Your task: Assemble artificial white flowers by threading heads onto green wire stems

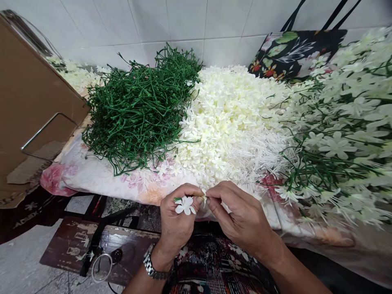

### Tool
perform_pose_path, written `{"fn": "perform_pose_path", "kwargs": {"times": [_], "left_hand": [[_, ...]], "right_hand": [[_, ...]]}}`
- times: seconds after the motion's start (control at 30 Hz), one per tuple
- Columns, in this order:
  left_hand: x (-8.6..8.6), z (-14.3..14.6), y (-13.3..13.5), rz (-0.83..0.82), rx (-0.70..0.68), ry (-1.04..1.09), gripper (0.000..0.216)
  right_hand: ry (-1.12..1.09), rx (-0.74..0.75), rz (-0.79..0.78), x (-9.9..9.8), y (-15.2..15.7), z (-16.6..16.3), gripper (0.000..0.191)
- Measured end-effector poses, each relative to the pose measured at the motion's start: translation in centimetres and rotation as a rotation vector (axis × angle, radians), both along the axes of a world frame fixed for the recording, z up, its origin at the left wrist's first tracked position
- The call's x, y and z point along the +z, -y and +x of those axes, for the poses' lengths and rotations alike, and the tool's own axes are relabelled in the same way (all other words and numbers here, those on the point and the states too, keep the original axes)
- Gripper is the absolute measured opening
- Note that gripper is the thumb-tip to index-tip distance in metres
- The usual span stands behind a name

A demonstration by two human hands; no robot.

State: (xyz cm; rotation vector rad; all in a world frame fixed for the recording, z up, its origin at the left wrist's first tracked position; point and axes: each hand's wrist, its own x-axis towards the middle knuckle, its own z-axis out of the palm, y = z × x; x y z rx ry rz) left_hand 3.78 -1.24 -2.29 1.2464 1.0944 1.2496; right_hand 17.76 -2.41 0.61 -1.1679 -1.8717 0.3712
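My left hand (177, 216) is closed around a short green stem with a white artificial flower (185, 205) on it. My right hand (241, 216) pinches a small white flower piece (204, 197) at the tip of that stem, fingertip to fingertip with the left. Both hands hover at the near edge of a floral cloth (92, 173). Just beyond them lies a big heap of loose cream-white flower heads (232, 118). A tangle of bare green plastic stems (137, 110) sits to the left of that heap.
Finished sprays of white flowers on green stems (339, 134) pile up at right. A black floral bag (294, 53) leans on the tiled wall. A brown cardboard box (27, 98) with a metal handle stands at left. A dark low board (76, 245) lies below.
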Motion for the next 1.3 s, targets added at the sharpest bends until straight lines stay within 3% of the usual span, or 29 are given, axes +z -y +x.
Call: {"fn": "perform_pose_path", "kwargs": {"times": [0.23,0.37,0.47,0.63,0.97,1.3], "left_hand": [[1.9,0.6,-0.4,-0.185,0.047,0.271,0.022],[2.4,0.7,-0.4,-0.279,0.064,0.4,0.024],[2.1,0.6,-0.2,-0.217,0.05,0.347,0.016],[1.3,0.5,0.3,-0.08,-0.012,0.254,0.006],[2.0,-0.2,-0.2,-0.248,-0.261,0.411,0.021],[1.1,-0.5,-0.1,-0.25,-0.286,0.262,0.033]], "right_hand": [[-0.075,0.002,-0.058,0.1,0.2,0.5,0.008],[-0.006,0.029,-0.053,0.3,0.5,0.9,0.037],[0.035,0.07,-0.035,0.3,0.4,0.6,0.054],[-0.07,0.045,0.007,-0.1,0.1,0.2,0.012],[-0.078,-0.043,-0.021,0.0,0.2,1.5,0.008],[-0.094,0.053,-0.019,0.2,0.4,1.9,0.009]]}}
